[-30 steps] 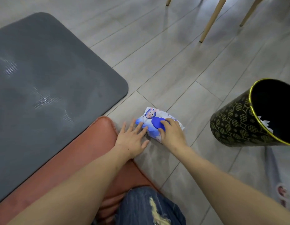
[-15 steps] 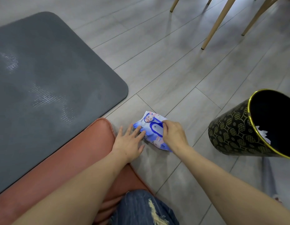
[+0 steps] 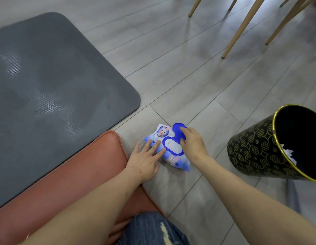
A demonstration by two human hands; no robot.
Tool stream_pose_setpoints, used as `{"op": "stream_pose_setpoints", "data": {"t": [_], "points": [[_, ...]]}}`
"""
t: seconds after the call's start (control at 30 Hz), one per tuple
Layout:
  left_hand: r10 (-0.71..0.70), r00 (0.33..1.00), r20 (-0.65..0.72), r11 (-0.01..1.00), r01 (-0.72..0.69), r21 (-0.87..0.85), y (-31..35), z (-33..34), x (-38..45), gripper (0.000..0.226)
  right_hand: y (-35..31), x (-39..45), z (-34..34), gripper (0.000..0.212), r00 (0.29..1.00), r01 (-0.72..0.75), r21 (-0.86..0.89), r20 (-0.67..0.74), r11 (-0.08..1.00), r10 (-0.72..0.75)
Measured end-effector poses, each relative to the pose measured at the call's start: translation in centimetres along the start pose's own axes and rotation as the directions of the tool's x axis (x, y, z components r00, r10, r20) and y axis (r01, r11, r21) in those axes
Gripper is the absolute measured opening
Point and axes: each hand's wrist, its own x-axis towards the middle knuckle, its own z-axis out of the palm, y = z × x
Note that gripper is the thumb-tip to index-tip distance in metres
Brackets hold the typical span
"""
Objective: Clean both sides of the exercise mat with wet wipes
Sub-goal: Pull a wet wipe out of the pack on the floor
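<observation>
Wipes pack (image 3: 168,149) under both hands (image 3: 146,160)

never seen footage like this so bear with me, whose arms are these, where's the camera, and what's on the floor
There is no machine: a person wears a camera on the head, looking down at their own two hands. The left hand lies flat with straight fingers on a blue wet wipes pack on the grey floor. The right hand holds the pack's blue lid flipped open. A dark grey exercise mat lies to the left, a pink cushion nearer, and a black and gold bin to the right.
</observation>
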Motion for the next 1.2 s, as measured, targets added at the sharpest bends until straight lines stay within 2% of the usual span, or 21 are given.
{"op": "stream_pose_setpoints", "data": {"t": [0.23, 0.3, 0.4, 0.53, 0.63, 0.73, 0.87, 0.97, 1.1, 1.13, 1.2], "points": [[0.012, 1.0, 0.006, 1.0, -0.012, 0.019, -0.6, 0.1, 0.6, 0.069, 0.7, -1.6, 1.0, 0.036, 0.989, 0.151, 0.006, -0.007, 0.989, -0.151], [0.037, 0.999, 0.008, 0.998, -0.037, 0.04, -1.3, -0.1, 0.7, 0.07, 0.6, -2.0, 1.2, 0.033, 0.979, 0.204, -0.002, 0.032, 0.979, -0.203], [0.077, 0.997, 0.016, 0.996, -0.078, 0.044, -1.9, 0.0, 0.9, 0.073, 0.2, -1.7, 1.4, 0.026, 0.979, 0.161, 0.042, 0.12, 0.986, -0.165], [0.088, 0.996, -0.022, 0.996, -0.087, 0.019, -2.0, 0.5, 0.7, 0.073, -0.4, -1.3, 2.1, 0.023, 0.982, 0.147, 0.026, 0.118, 0.989, -0.149], [0.093, 0.995, -0.039, 0.996, -0.093, 0.003, -2.0, 0.5, 0.6, 0.071, -0.8, -1.2, 2.3, 0.02, 0.983, 0.175, -0.026, 0.068, 0.984, -0.172], [0.09, 0.994, -0.062, 0.996, -0.09, -0.002, -1.9, 0.7, 0.5, 0.071, -2.0, -0.7, 2.3, 0.015, 0.993, 0.098, -0.038, 0.066, 0.994, -0.096], [0.111, 0.991, -0.073, 0.994, -0.109, 0.029, -2.0, 1.0, 0.3, 0.069, -2.9, 0.0, 3.0, 0.011, 0.997, 0.055, -0.143, 0.066, 0.988, -0.045], [0.151, 0.986, -0.071, 0.987, -0.147, 0.059, -2.0, 1.1, 0.2, 0.077, -3.2, 0.5, 2.8, 0.013, 0.993, 0.057, -0.243, 0.11, 0.968, -0.031], [0.141, 0.987, -0.072, 0.989, -0.137, 0.048, -2.0, 1.0, 0.1, 0.069, -3.4, 0.5, 2.2, 0.022, 0.981, 0.13, -0.423, 0.185, 0.897, -0.055], [0.14, 0.988, -0.069, 0.99, -0.137, 0.045, -1.9, 0.9, 0.1, 0.069, -3.0, 0.4, 2.1, 0.024, 0.976, 0.165, -0.4, 0.196, 0.902, -0.092], [0.14, 0.988, -0.066, 0.99, -0.137, 0.041, -1.8, 0.8, 0.1, 0.07, -1.9, 0.1, 1.6, 0.02, 0.957, 0.262, -0.228, 0.183, 0.938, -0.223]]}}
